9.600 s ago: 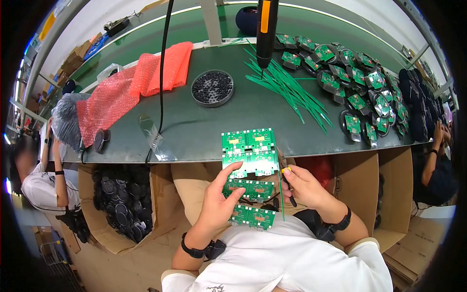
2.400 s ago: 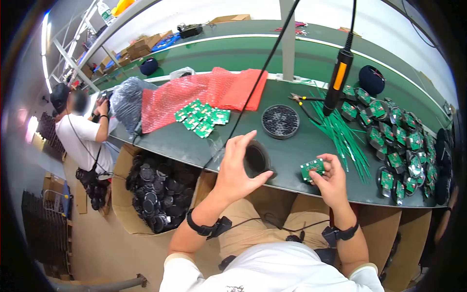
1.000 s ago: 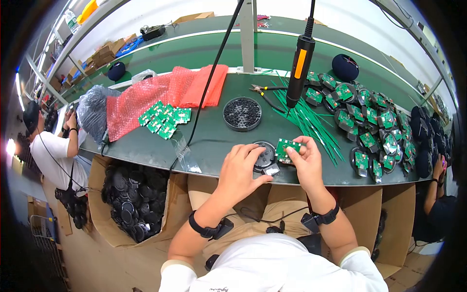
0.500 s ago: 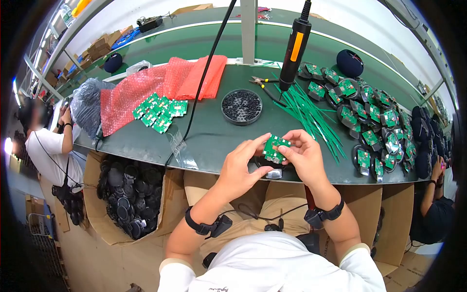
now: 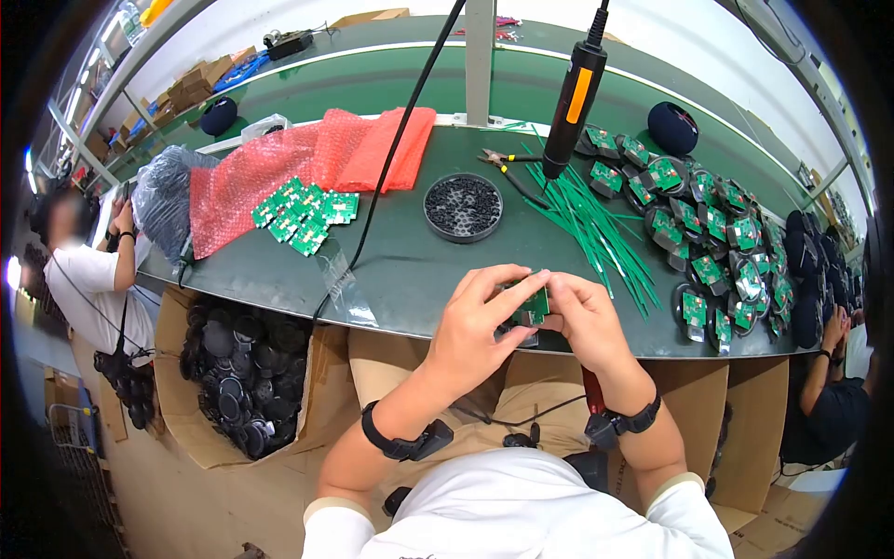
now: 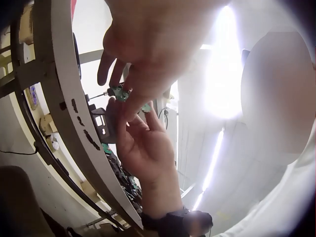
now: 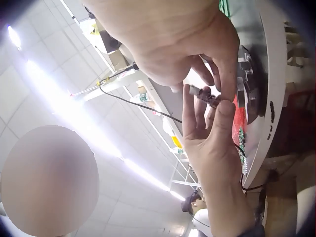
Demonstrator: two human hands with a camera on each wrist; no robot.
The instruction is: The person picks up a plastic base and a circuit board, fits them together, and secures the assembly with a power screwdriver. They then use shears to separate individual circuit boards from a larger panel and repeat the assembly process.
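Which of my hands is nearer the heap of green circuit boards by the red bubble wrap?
Left. Your left hand is right of the circuit board heap and closer to your body; your right hand is farther right, beyond the left one.

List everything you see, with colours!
Table: 1, green, front.
Held board: 1, green, at table's edge.
Loose boards: several, green, table's left.
Bubble wrap: 1 heap, red, left.
Wrapped bundle: 1, grey, left.
Dish: 1, dark, middle, holding black bits.
Strips: many, green, right of dish.
Pliers: 1, yellow-black, beside strips.
Hanging tool: 1, black-orange, above table.
Board-topped discs: many, black-green, right.
Boxes: several, brown, below table.
Other people: 2, white and black tops, either side.
Left hand: 1, bare, at held board.
Right hand: 1, bare, at held board.
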